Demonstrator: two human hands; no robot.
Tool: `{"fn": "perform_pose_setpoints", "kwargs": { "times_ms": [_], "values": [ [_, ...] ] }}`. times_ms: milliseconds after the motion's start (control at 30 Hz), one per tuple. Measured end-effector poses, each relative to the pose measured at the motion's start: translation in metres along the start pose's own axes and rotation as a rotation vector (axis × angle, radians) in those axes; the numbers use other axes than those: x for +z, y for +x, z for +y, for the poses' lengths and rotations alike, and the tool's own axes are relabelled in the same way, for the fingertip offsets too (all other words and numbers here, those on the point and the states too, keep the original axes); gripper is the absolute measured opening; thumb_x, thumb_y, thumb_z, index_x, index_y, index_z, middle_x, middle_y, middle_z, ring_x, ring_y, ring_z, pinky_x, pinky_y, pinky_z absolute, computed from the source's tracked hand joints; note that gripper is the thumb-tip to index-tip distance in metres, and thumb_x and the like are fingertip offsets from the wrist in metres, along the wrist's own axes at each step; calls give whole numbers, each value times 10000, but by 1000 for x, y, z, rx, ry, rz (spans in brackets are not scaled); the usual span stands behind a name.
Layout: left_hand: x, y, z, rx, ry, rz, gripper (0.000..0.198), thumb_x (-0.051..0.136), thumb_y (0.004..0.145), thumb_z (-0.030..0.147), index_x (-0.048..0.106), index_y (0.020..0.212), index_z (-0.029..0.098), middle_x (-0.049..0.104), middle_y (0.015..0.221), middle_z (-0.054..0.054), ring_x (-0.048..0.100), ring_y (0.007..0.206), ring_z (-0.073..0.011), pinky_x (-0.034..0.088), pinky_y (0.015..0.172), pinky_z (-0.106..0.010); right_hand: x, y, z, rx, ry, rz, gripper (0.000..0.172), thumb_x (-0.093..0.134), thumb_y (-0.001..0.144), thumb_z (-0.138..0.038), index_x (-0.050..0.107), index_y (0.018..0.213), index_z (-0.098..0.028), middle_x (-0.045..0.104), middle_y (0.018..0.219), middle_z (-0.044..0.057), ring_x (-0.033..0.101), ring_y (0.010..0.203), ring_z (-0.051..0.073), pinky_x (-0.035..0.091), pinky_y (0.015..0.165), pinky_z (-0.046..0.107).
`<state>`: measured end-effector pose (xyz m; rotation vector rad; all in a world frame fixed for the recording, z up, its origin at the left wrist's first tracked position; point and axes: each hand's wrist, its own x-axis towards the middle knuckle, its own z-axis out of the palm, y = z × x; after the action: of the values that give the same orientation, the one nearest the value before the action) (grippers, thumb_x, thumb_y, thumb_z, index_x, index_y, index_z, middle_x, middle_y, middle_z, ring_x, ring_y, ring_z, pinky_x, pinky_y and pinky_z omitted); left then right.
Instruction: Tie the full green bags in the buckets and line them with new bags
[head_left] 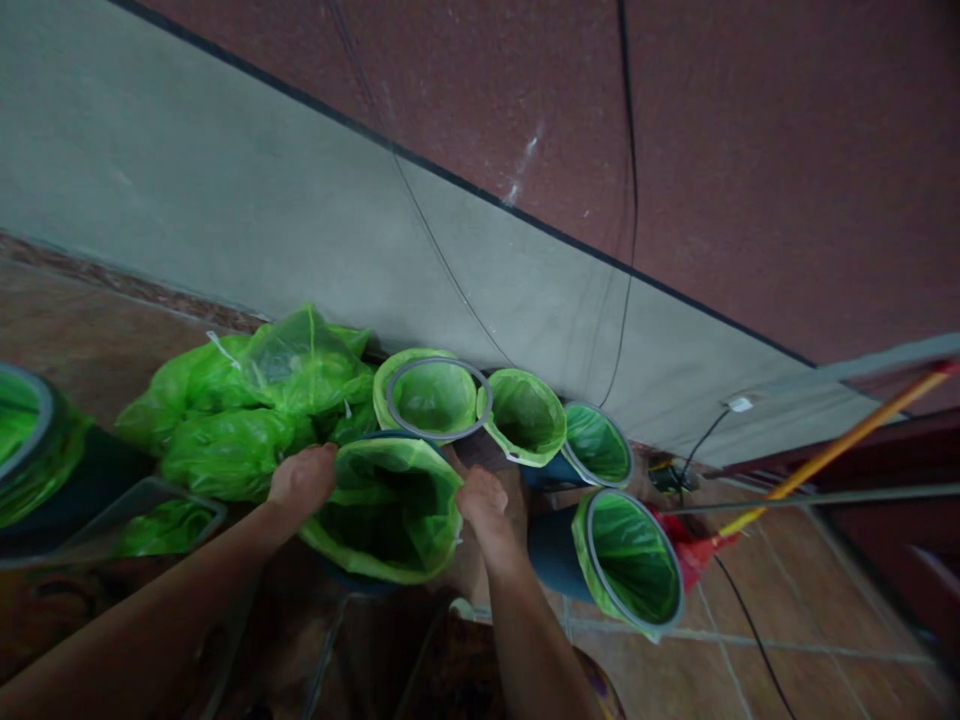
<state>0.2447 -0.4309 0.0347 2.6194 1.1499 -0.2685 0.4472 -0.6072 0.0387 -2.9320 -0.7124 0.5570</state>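
The head camera looks forward and down (tilted, fairly near) at bins (559, 550).

The middle bin (382, 572) stands on the floor (817, 600), a liner (444, 545) inside it and over its rim. Left of and behind it lies a pile of bags (229, 450); to its left is a tub (217, 518) with a bag (166, 530) inside, and farther left the outer bin (49, 415). Behind it sits the rear bin (382, 390), a ring (490, 400) across its mouth. Behind and rightward come the second bin (559, 425), then the third bin (544, 473). To its right is the side bin (555, 550), then a pole (825, 458). The wall (315, 240) is behind everything.
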Motion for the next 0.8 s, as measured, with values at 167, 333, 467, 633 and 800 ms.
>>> {"fn": "perform_pose_setpoints", "kwargs": {
  "times_ms": [167,333,467,633,800],
  "values": [
    [10,3,8,38,-3,6,368,343,957,257,631,1141,121,731,1088,-169,728,969,-286,542,793,-365,13,0,-18,-197,59,64,571,672,846,-279,545,1384,-137,628,1334,184,570,1259,317,450,1017,421],
    [14,4,14,-1,-16,40,436,348,955,362,626,1150,90,720,1089,-190,712,990,-337,544,802,-417,25,10,-21,-158,105,100,245,510,942,-191,717,1070,-177,728,1095,119,669,1058,236,465,912,316],
    [4,18,27,-27,-7,113,494,470,895,417,625,1203,63,685,1177,-236,639,1122,-403,498,924,-516,28,18,-18,-114,196,140,242,496,948,-169,738,964,-165,751,985,101,696,928,197,470,811,261],
    [-5,60,33,-45,-84,-24,525,429,920,398,573,1347,128,665,1304,-196,617,1186,-384,455,995,-537,37,26,-18,-63,302,149,232,517,933,-173,747,962,-160,766,940,86,698,905,197,468,788,251],
    [6,69,16,-13,-118,-160,392,382,943,322,727,1052,169,749,1129,-146,687,1087,-270,498,895,-324,53,29,-13,-33,390,123,220,544,893,-162,761,929,-169,762,888,74,691,884,200,467,765,247]
  ]
}}
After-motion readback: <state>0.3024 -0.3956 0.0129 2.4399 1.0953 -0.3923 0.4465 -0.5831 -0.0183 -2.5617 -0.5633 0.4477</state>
